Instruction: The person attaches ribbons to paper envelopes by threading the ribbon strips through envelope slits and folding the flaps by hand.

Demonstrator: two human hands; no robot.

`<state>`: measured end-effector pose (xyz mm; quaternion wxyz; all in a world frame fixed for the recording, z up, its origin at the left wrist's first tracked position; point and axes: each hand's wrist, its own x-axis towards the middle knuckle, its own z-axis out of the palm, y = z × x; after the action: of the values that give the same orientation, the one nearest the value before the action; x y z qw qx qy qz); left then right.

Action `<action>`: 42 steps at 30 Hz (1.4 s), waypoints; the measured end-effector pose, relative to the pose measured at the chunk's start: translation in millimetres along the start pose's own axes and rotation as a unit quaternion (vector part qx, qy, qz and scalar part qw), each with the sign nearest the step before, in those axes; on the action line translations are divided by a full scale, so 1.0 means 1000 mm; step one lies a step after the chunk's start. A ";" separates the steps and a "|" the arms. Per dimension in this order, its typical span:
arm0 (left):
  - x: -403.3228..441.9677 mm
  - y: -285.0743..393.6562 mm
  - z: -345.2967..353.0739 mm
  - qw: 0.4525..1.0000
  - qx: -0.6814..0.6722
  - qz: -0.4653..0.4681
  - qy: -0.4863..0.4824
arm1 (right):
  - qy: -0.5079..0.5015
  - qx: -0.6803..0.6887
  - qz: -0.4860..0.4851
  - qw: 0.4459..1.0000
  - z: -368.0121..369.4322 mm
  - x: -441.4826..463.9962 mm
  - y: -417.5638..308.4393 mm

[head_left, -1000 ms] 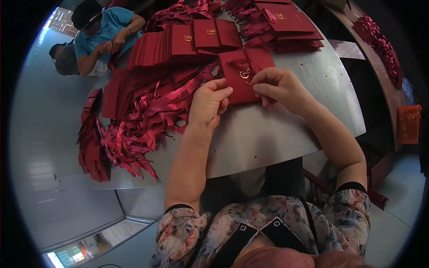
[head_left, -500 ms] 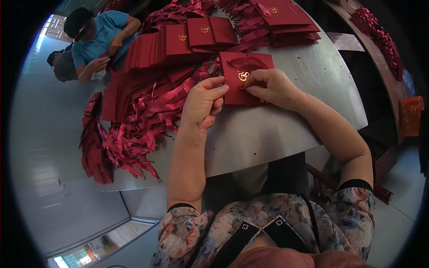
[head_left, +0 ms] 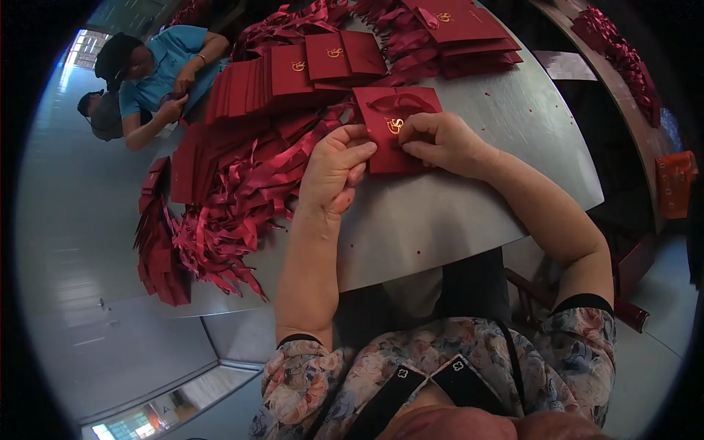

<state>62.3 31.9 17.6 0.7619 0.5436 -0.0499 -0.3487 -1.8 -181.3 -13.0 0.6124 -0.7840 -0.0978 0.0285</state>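
Observation:
A small red bag (head_left: 385, 158) with a gold logo and a ribbon handle lies on the metal table in front of me. My left hand (head_left: 337, 165) pinches the bag's left edge between thumb and fingers. Over the bag's right part, just beside the logo, my right hand (head_left: 447, 147) is closed in a pinch; what is between its fingertips, if anything, is too small to make out. The ribbon handle (head_left: 400, 101) lies across the bag's upper part.
Rows of red bags (head_left: 249, 84) and loose ribbons (head_left: 242, 198) cover the left of the metal table (head_left: 455, 220). More bags (head_left: 477, 37) are stacked at the back. A co-worker (head_left: 165, 66) in blue sits at the far left. An orange packet (head_left: 675, 185) is at the right.
My right hand has moved left and slightly down over the bag, its fingers now nearer the logo. My left hand stays at the bag's left edge. The co-worker's hands and head have shifted.

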 end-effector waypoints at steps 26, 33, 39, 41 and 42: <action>0.003 -0.017 0.013 0.983 0.141 0.098 0.057 | 0.010 -0.063 0.004 0.998 -0.001 0.001 -0.006; 0.007 -0.021 0.010 0.982 0.128 0.089 0.107 | 0.005 -0.058 0.006 0.998 0.001 0.002 -0.003; 0.014 -0.027 0.001 0.974 0.157 0.088 0.136 | 0.036 -0.105 -0.058 0.992 0.001 0.003 0.002; 0.012 -0.024 -0.001 0.983 0.107 0.078 0.125 | 0.026 -0.057 -0.021 0.998 0.002 0.003 -0.002; 0.010 -0.020 0.001 0.988 0.068 0.077 0.115 | 0.027 -0.052 -0.017 0.998 0.002 0.004 -0.001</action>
<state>59.8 21.8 -2.1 0.7486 0.6248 -0.0272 -0.2202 1.5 -178.2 -12.1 0.5734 -0.8136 -0.0958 -0.0081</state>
